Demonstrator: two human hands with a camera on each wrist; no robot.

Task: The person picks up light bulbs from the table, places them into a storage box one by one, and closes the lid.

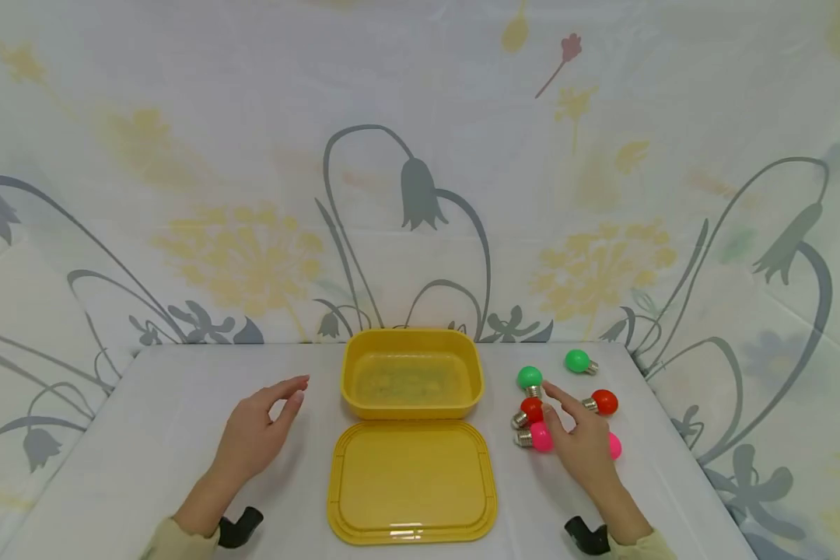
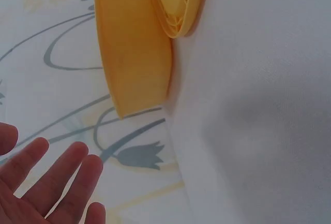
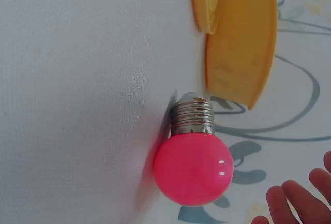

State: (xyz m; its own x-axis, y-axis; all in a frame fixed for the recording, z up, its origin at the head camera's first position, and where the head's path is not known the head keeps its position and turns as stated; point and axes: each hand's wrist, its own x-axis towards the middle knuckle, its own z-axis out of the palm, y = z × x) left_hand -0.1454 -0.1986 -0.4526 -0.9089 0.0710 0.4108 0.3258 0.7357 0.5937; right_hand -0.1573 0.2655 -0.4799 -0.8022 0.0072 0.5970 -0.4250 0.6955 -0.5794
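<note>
My right hand (image 1: 585, 445) hovers over a group of small round light bulbs, its fingers loosely extended and holding nothing. Near its fingertips are a green bulb (image 1: 530, 378), a red bulb (image 1: 532, 409) and a pink bulb (image 1: 542, 437). A second pink bulb (image 1: 614, 446) is partly hidden behind this hand. Beyond it lie another green bulb (image 1: 577, 361) and another red bulb (image 1: 605, 402). One pink bulb (image 3: 194, 168) looms large in the right wrist view. On the other side, my left hand (image 1: 255, 434) is held above the table with relaxed fingers, apart from everything.
A yellow plastic box (image 1: 413, 413), uncovered, stands at the table's back middle. Its yellow lid (image 1: 413, 482) lies flat just in front. A white cloth covers the table (image 1: 182, 373); behind it hangs a flower-patterned curtain (image 1: 420, 78).
</note>
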